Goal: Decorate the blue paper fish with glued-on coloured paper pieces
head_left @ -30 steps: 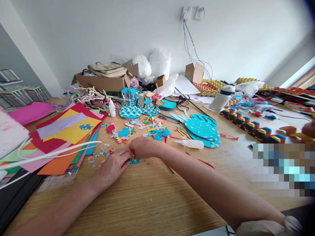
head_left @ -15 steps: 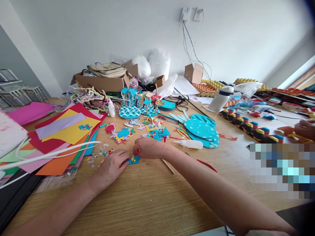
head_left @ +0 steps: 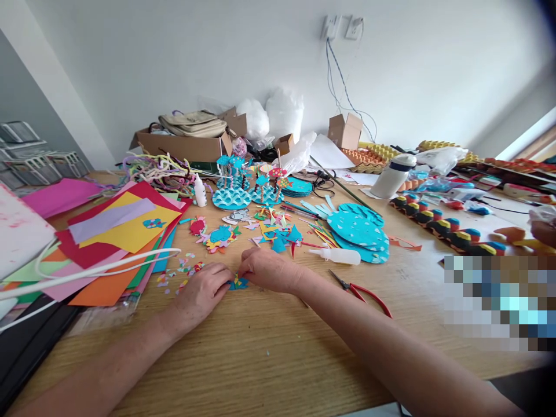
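A small blue paper piece with yellow bits point(head_left: 238, 282) lies on the wooden table between my hands. My left hand point(head_left: 207, 289) rests at its left side, fingers bent together on its edge. My right hand point(head_left: 267, 269) is at its upper right, fingers pinched; what they hold, if anything, is too small to make out. Colourful paper dots point(head_left: 185, 266) are scattered left of my left hand. Just beyond my hands are a blue paper fish with coloured edges point(head_left: 220, 235) and a pile of blue cut-outs point(head_left: 280, 236).
Red-handled scissors point(head_left: 367, 294) and a glue bottle point(head_left: 341, 256) lie right of my right hand. Coloured paper sheets point(head_left: 125, 231) and a white cable point(head_left: 108, 272) are at left. A co-worker's hand point(head_left: 542, 226) shows at far right.
My right hand has moved slightly right and down, staying by the blue piece. More of the scissors shows beyond my right forearm. The view has shifted a little.
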`<state>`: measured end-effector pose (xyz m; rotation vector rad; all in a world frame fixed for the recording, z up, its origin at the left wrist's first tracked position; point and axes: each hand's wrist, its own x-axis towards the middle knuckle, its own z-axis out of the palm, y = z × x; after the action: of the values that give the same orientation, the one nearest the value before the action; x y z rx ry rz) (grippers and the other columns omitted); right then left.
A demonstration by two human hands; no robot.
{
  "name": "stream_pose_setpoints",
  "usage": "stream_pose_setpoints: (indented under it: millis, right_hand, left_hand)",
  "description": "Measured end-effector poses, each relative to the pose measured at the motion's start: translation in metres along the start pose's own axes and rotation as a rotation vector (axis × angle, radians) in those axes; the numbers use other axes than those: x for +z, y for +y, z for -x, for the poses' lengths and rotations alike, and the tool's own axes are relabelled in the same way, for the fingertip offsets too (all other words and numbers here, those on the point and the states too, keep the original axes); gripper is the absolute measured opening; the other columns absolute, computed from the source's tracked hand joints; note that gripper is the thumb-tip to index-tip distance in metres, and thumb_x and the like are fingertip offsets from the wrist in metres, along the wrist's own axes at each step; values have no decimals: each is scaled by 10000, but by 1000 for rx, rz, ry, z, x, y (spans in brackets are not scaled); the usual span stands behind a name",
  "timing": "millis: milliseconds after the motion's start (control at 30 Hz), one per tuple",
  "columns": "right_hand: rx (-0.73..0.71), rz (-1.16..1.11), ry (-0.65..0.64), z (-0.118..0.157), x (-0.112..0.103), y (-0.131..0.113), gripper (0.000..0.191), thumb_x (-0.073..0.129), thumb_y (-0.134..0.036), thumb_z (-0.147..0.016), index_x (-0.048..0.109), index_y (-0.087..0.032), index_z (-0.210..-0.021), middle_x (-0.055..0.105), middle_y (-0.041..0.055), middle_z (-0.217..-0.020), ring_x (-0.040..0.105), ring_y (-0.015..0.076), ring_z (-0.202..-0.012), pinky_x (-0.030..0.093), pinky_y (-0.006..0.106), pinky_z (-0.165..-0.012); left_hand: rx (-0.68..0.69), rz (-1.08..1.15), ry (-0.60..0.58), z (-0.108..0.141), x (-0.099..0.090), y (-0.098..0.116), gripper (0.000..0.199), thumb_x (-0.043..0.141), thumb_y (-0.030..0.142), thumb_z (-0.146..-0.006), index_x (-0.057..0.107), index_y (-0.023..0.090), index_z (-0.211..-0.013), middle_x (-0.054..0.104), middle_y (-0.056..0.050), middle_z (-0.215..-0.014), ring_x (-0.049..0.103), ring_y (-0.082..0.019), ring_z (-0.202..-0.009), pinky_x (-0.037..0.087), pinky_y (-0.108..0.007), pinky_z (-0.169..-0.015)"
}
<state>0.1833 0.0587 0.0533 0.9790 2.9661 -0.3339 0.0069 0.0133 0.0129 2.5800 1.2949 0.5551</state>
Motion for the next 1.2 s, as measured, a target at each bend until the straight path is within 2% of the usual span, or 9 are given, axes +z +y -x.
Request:
stream_pose_setpoints:
  millis: [200, 467, 633, 1200]
  right_hand:
    - [35, 6, -8, 0, -5, -3, 253, 469, -156, -758, 694, -199, -864, 638, 44, -826, 564, 140, -743, 371, 213, -605]
    - [43, -11, 31, -5, 5, 1, 252, 471, -159, -746, 695, -211, -850, 651, 38, -852, 578, 140, -769, 394, 202, -633]
    - [95, 12, -11, -6, 1, -3, 263, 467, -166, -743, 694, -223, -863, 661, 41, -855, 588, 147, -763, 392, 204, -605]
    - [125, -15, -26, -3, -3, -9, 275, 450, -147, -727, 693, -200, -842, 667, 48, -864, 587, 156, -766, 381, 212, -584]
  left_hand:
    - [7, 11, 12, 0, 1, -1, 149, 446, 97, -800, 572, 177, -803, 583, -31, -814, 543, -165, -769, 436, -278, -699]
    - [10, 3, 26, 0, 1, -1, 145, 456, 98, -792, 575, 178, -806, 590, -31, -814, 549, -166, -771, 443, -280, -703]
    - [12, -2, 45, 0, 2, -2, 150, 456, 95, -791, 580, 178, -800, 595, -32, -812, 553, -168, -771, 446, -283, -708]
    - [21, -13, 41, 1, 2, -2, 153, 442, 116, -803, 581, 179, -817, 600, -36, -817, 560, -168, -771, 460, -289, -706]
